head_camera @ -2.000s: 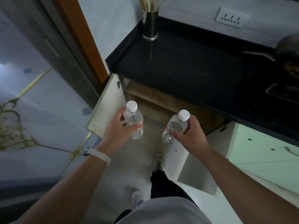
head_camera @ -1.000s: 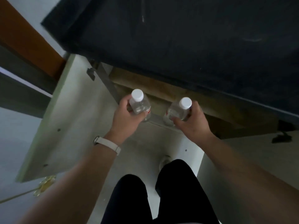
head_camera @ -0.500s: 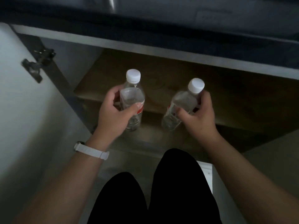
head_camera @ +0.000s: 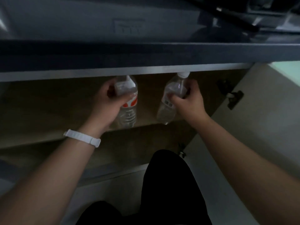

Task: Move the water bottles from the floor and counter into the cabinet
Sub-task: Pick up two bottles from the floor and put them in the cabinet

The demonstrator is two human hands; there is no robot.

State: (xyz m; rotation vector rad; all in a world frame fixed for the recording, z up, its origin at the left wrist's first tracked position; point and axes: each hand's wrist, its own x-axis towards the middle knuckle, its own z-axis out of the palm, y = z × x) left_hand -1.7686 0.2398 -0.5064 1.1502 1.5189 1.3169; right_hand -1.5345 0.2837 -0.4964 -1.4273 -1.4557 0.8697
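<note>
I hold two clear water bottles inside the open cabinet (head_camera: pixel 48 103). My left hand (head_camera: pixel 107 103) grips the left bottle (head_camera: pixel 128 109), which has a red and white label; its cap is hidden behind the counter's front edge. My right hand (head_camera: pixel 186 101) grips the right bottle (head_camera: pixel 168 101) near its neck, with the white cap just under the counter edge. Both bottles stand upright over the brown upper shelf (head_camera: pixel 48 127), close to its front edge. Whether their bases touch the shelf I cannot tell.
The dark counter edge (head_camera: pixel 146 54) runs across the top, right above the bottles. The right cabinet door (head_camera: pixel 259 111) stands open with its hinge (head_camera: pixel 233 99) showing. A lower shelf (head_camera: pixel 121 151) sits beneath. My knees in black trousers (head_camera: pixel 167 184) are below, over pale floor.
I have crouched lower and my view has shifted right. Both hands have carried the bottles forward, from in front of the cabinet to under the counter edge and over the upper shelf.
</note>
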